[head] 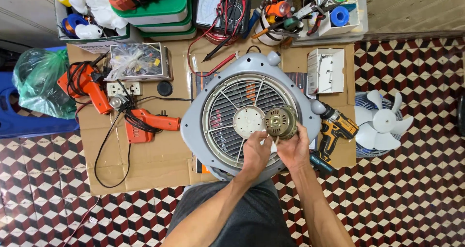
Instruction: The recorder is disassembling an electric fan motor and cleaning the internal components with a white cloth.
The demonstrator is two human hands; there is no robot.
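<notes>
On the cardboard-covered floor (145,164), I see a white tub (271,31) crammed with hand tools. My right hand (294,147) grips the brass-coloured motor (281,123) over the grey fan housing (193,126); my left hand (256,152) pinches its edge.

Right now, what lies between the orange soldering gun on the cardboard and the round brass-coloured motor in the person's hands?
In the head view, the grey fan housing with its round wire grille and pale centre disc lies between them.

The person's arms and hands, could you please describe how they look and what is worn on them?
Both forearms are bare, with no sleeves showing. The left hand and right hand wear no gloves; no watch, ring or bracelet is visible. Dark grey shorts show beneath the arms.
</notes>
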